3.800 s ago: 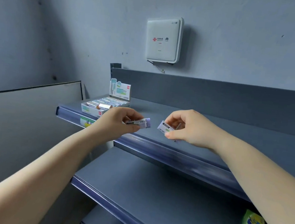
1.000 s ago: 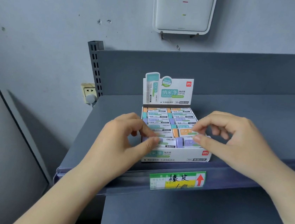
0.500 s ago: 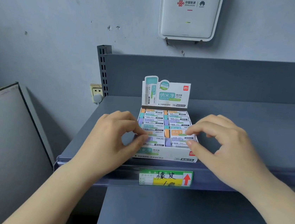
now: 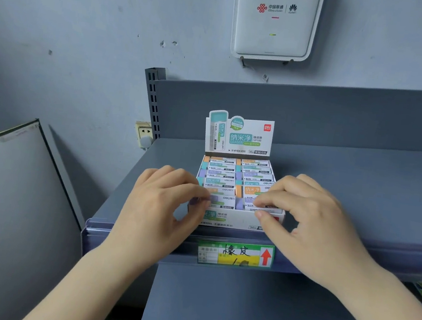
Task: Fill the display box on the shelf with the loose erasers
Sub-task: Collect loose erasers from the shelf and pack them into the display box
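The white display box [image 4: 234, 220] stands on the grey shelf [image 4: 358, 197], its printed header card [image 4: 239, 135] upright at the back. Two columns of wrapped erasers [image 4: 237, 174] in orange, teal and purple fill it. My left hand [image 4: 162, 207] pinches the left end of a purple eraser [image 4: 221, 200] lying in the front left row. My right hand [image 4: 310, 223] has its index finger on top of another purple eraser [image 4: 248, 203] in the front right row, thumb against the box's front wall.
A green and yellow price label [image 4: 236, 254] sits on the shelf's front rail. A white wall unit [image 4: 274, 22] hangs above. A wall socket [image 4: 144, 134] and slotted post [image 4: 155, 100] are at left, beside a leaning grey board [image 4: 17, 190]. A lower shelf [image 4: 252, 317] lies below.
Both hands carried an eraser each over to the box and have lowered them into its front row. My fingers have sunk a little lower since half a second ago.
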The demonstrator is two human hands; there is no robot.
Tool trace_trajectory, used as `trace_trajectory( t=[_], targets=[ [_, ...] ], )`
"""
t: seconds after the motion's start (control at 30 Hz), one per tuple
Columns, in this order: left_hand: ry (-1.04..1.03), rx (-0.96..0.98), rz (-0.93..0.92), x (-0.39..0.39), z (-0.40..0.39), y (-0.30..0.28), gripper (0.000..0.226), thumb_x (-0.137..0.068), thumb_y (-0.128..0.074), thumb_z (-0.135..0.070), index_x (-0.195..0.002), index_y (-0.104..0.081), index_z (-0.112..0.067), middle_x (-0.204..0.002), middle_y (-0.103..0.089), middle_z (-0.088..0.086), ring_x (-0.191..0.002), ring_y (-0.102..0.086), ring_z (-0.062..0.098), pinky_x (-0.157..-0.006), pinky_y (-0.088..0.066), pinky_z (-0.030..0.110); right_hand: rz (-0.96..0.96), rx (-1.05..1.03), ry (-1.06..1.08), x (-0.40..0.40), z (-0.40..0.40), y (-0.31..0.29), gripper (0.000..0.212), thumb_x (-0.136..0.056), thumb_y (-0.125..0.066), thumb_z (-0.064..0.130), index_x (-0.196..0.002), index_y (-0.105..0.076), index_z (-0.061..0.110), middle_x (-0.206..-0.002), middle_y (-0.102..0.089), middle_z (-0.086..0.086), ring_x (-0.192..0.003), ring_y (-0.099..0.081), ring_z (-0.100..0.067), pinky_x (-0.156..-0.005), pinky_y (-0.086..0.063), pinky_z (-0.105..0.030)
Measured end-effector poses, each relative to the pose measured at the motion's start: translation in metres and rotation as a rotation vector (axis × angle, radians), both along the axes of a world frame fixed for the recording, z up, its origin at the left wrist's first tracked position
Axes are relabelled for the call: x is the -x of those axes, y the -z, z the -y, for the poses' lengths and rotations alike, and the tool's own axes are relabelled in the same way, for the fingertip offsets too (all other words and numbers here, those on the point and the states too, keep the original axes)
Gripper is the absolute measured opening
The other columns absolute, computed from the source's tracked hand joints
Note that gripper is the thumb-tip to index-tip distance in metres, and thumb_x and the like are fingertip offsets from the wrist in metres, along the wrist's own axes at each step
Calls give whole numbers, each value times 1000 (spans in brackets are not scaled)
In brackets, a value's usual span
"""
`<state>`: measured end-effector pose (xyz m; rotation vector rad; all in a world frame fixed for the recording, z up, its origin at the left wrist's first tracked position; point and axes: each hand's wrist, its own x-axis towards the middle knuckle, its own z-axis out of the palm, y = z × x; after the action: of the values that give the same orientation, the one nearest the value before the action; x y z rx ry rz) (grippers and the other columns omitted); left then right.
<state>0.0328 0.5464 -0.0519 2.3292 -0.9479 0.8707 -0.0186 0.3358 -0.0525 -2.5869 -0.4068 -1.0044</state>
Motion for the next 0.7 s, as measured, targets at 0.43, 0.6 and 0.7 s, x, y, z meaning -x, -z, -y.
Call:
trace_trajectory(
  t=[0.43,0.6,0.7],
  targets=[
    [-5,-86,-31,-3,2,-6,27,-82,-50,-40,-79,-71,-22,-75,-63,-12,-72,-50,8,-71,-34,22,-25,-57,-37,0,1,4,35,-79,-44,41,-84,-71,20,-84,-65,10,-85,-44,-2,-59,-37,-11],
    [-9,-112,-53,-5,12,-11,31,-84,-48,-38,-94,-72,-22,-92,-69,-9,-81,-57,11,-76,-39,24,-38,-60,-15,0,1,5,20,-77,-57,31,-84,-71,19,-85,-66,9,-86,-41,3,-59,-35,-7],
    [24,-66,-282,-8,20,-24,23,-86,-58,-29,-104,-71,-21,-105,-67,-12,-93,-60,8,-80,-43,17,-51,-65,-16,1,0,4,19,-76,-57,29,-83,-71,19,-84,-65,10,-85,-38,6,-59,-34,-7]
  ],
)
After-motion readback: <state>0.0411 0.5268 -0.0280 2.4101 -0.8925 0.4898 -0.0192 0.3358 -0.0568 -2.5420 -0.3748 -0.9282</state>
